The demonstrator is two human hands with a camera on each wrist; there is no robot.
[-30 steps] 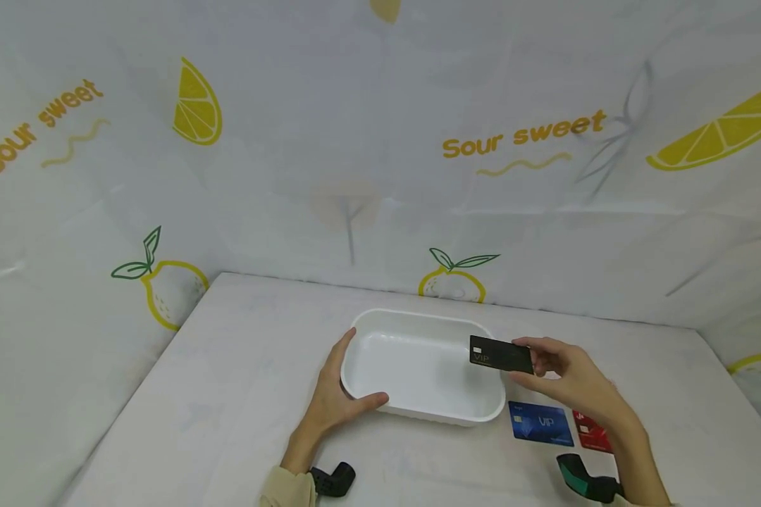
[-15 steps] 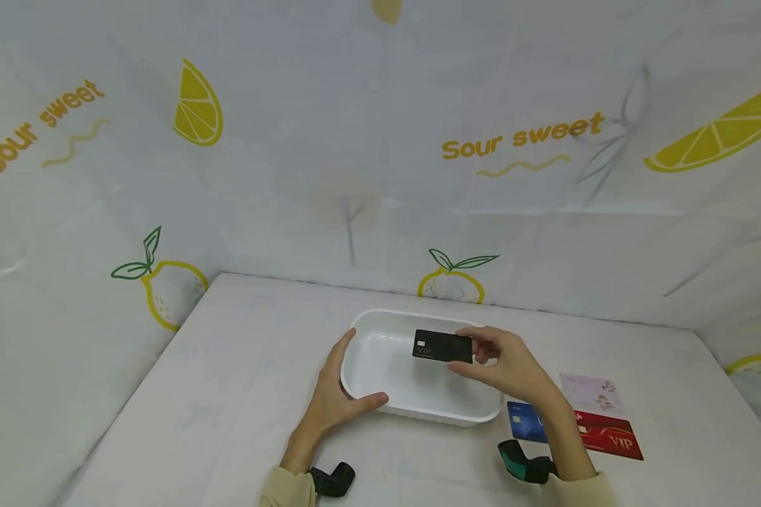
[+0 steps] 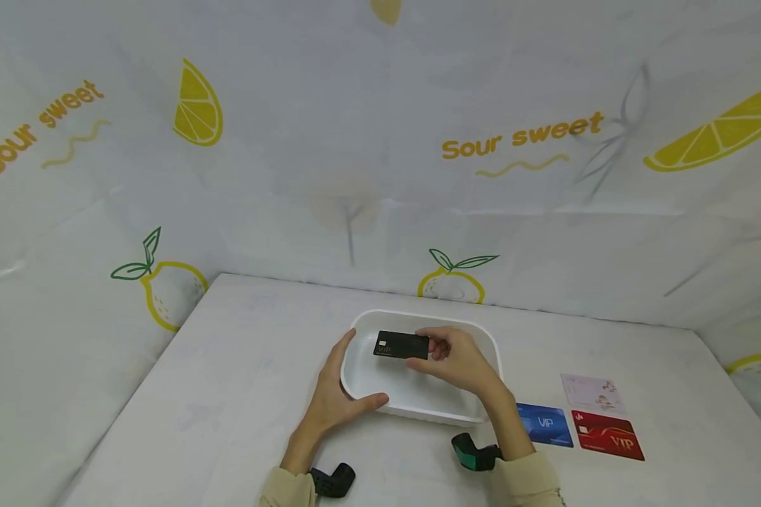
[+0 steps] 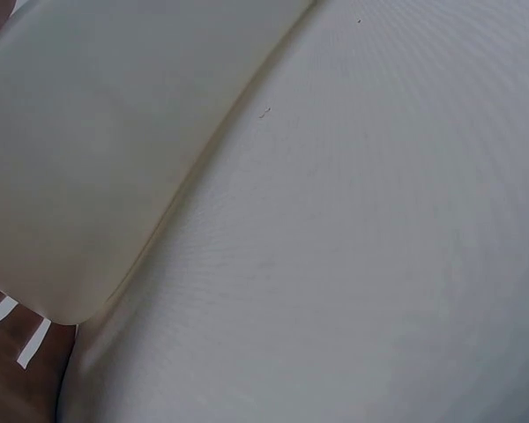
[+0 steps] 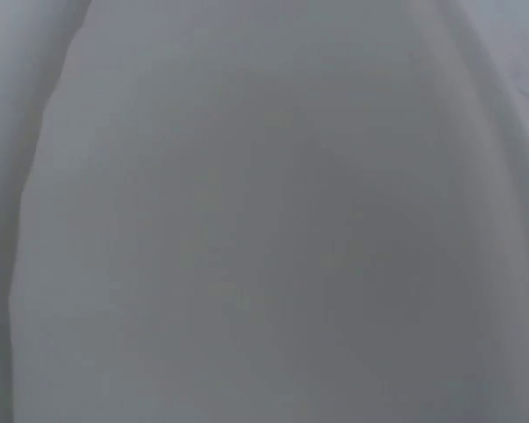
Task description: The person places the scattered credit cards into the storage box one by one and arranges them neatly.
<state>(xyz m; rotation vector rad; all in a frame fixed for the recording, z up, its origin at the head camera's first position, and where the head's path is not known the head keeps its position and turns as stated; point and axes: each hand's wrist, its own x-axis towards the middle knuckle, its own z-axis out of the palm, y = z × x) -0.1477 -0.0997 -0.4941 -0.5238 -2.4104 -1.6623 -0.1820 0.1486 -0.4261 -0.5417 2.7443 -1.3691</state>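
Note:
A black card marked VIP [image 3: 401, 345] is pinched at its right end between the thumb and fingers of my right hand [image 3: 461, 362]. Both are over the inside of a white rectangular dish [image 3: 366, 372]. My left hand [image 3: 331, 405] grips the dish's left end, thumb along the front rim and fingers around the side. In the left wrist view, the outer wall of the dish [image 4: 115, 132] fills the upper left, with part of the left hand [image 4: 13, 374] below it. The right wrist view looks into the pale dish [image 5: 247, 220]; the card is out of sight there.
Right of the dish lie three cards on the white table [image 3: 228, 394]: a blue one [image 3: 545, 424], a red one [image 3: 607, 434] and a pale pink one [image 3: 592, 393]. A lemon-printed white sheet [image 3: 323, 141] rises behind the table.
My right hand has carried the black card leftward, from the dish's right rim to over its left half. The pink and red cards are now uncovered. The left hand has stayed put.

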